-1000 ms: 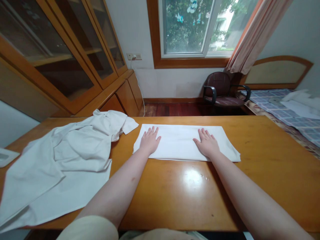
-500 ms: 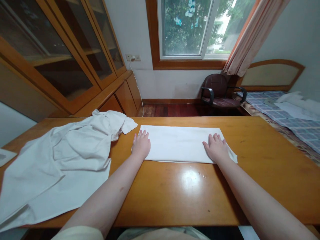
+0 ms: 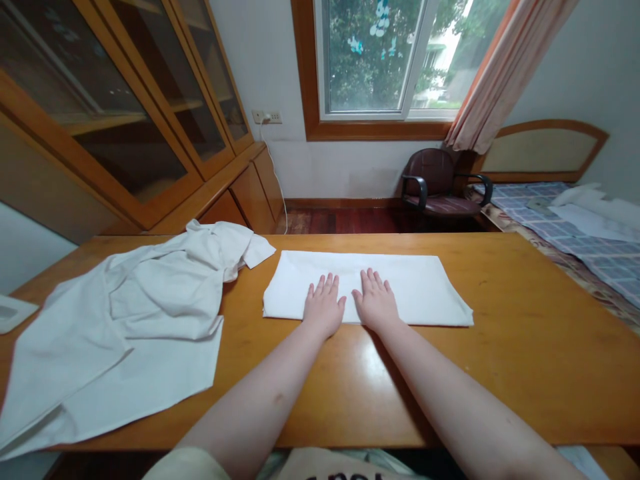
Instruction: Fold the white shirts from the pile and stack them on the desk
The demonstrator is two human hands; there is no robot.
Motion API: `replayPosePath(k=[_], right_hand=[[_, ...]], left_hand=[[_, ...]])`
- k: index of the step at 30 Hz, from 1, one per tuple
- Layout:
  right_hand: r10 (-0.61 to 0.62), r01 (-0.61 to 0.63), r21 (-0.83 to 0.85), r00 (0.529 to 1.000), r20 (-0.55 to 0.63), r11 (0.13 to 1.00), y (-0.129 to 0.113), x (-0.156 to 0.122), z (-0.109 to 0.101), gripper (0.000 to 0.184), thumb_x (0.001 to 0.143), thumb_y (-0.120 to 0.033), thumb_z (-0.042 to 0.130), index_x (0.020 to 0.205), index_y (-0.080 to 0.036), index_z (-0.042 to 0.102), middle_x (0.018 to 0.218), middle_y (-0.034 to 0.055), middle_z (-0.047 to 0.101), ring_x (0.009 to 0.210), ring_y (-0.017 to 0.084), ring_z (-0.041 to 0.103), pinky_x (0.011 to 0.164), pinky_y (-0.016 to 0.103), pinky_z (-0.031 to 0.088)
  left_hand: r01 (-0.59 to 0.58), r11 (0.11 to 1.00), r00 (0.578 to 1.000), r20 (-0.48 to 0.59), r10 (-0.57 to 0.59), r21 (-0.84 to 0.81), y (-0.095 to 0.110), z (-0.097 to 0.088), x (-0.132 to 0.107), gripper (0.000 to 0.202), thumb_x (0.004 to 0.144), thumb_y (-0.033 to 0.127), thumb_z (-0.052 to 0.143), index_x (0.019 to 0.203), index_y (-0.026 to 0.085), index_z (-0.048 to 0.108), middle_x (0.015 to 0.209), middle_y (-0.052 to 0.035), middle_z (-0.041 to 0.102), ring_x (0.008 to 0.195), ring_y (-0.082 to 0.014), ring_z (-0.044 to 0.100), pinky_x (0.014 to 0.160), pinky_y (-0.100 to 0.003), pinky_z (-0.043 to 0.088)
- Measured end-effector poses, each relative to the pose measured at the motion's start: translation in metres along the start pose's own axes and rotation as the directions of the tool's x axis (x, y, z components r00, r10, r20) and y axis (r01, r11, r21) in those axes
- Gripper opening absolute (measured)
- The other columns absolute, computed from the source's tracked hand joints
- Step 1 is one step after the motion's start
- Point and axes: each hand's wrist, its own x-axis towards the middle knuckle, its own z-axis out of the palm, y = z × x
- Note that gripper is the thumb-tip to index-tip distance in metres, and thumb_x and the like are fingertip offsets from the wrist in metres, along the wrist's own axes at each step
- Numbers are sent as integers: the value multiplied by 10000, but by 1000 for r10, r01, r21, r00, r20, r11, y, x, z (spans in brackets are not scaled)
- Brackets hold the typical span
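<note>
A white cloth, folded into a long flat strip, lies across the middle of the wooden table. My left hand rests flat on its near half, left of centre, fingers outstretched. Just to the right, my right hand presses flat on the same cloth, its fingers spread and pointing away from me. A narrow gap separates the two thumbs. Neither hand grips anything. The cloth's underside and the parts beneath my palms are hidden.
A crumpled off-white garment covers the left side of the wooden table. Behind stand a glass-door cabinet and an armchair. At the right is a bed with a checked cover. A white object sits at the left edge.
Both hands have slid inward from the cloth's left and right ends to near its middle. The folded cloth stays in place, its two ends now uncovered.
</note>
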Motion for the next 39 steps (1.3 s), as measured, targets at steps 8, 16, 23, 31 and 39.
replayPosePath(k=[8, 16, 23, 31, 39], right_hand=[[83, -75, -127, 994, 65, 989, 78, -5, -16, 633, 933, -489, 214, 1478, -168, 216, 1535, 72, 197, 1400, 240, 168, 1116, 450, 142], [157, -143, -201, 986, 54, 969, 142, -14, -26, 654, 928, -492, 203, 1475, -135, 224, 1526, 78, 229, 1399, 235, 178, 1116, 413, 177], [136, -125, -202, 990, 42, 971, 142, -14, -29, 677, 922, -525, 220, 1469, -126, 246, 1521, 76, 238, 1393, 245, 200, 1115, 396, 183], [122, -115, -200, 992, 22, 973, 143, -6, -28, 686, 914, -542, 229, 1467, -136, 254, 1516, 70, 255, 1390, 237, 210, 1115, 395, 184], [47, -44, -203, 999, 12, 978, 153, 13, -29, 673, 916, -532, 254, 1452, -128, 292, 1507, 100, 271, 1380, 258, 239, 1103, 418, 218]], left_hand=[[99, 989, 995, -32, -96, 106, -76, -13, -15, 573, 923, 369, 266, 1456, 159, 276, 1506, -53, 275, 1397, -228, 205, 1132, -430, 161], [192, 971, 981, -29, -190, 139, -98, -21, -23, 567, 928, 378, 233, 1459, 180, 269, 1515, -49, 253, 1398, -242, 202, 1119, -480, 190], [322, 941, 944, 32, -327, 103, -109, -24, -19, 605, 925, 394, 200, 1471, 134, 222, 1534, -55, 191, 1400, -288, 171, 1111, -507, 199], [345, 933, 938, 8, -347, 99, -104, -23, -21, 614, 919, 406, 205, 1468, 132, 229, 1531, -54, 201, 1391, -297, 199, 1102, -526, 209], [319, 948, 944, -90, -316, 15, -109, -24, -21, 585, 892, 411, 331, 1396, 120, 390, 1456, -120, 372, 1336, -332, 315, 1063, -557, 257]])
